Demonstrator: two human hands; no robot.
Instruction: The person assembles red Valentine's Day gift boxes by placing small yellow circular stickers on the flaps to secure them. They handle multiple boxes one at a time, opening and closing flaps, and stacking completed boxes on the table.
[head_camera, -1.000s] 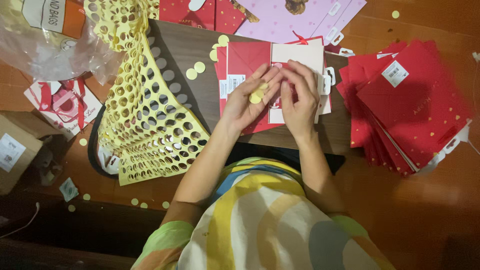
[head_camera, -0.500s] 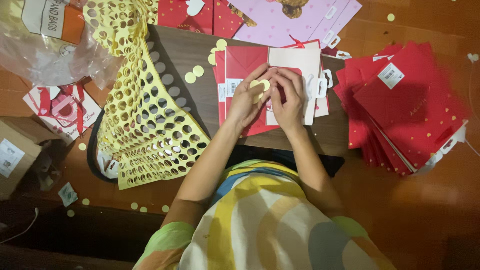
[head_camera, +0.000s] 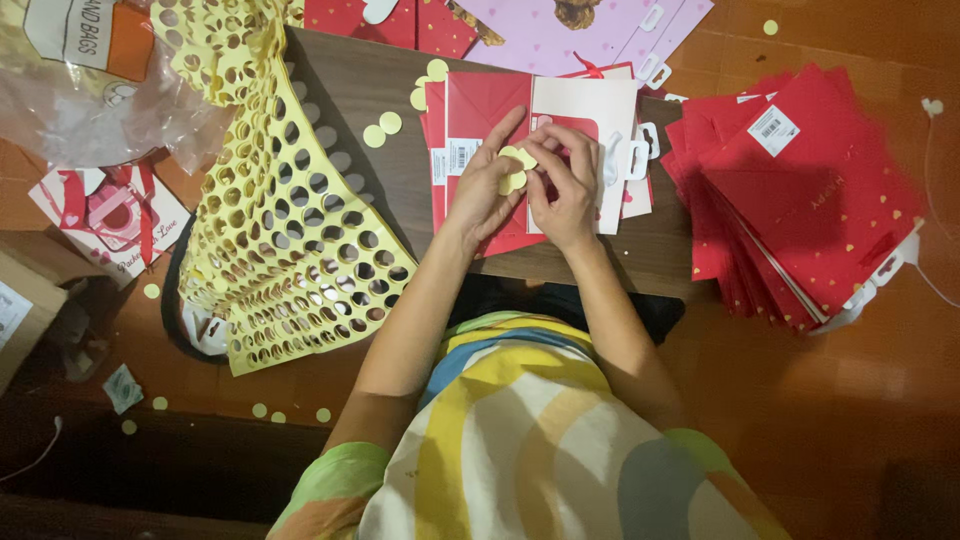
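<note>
My left hand (head_camera: 485, 190) and my right hand (head_camera: 565, 180) meet over a flat red paper bag (head_camera: 480, 105) lying on a small dark wooden table (head_camera: 350, 100). Between the fingertips of both hands are pale yellow round stickers (head_camera: 515, 170), pinched just above the bag. A white flap (head_camera: 585, 105) of the bag lies under my right hand. Loose yellow round stickers (head_camera: 382, 128) rest on the table left of the bag.
A large yellow sheet full of punched round holes (head_camera: 290, 230) drapes off the table's left side. A stack of red paper bags (head_camera: 800, 190) lies at right on the orange floor. Clear plastic wrap (head_camera: 90, 100), a cardboard box (head_camera: 25, 310) and a pink-and-red bag (head_camera: 115, 215) sit at left.
Both hands stay over the red bag, and the yellow stickers have shifted slightly between the fingertips. The camera has drifted a little.
</note>
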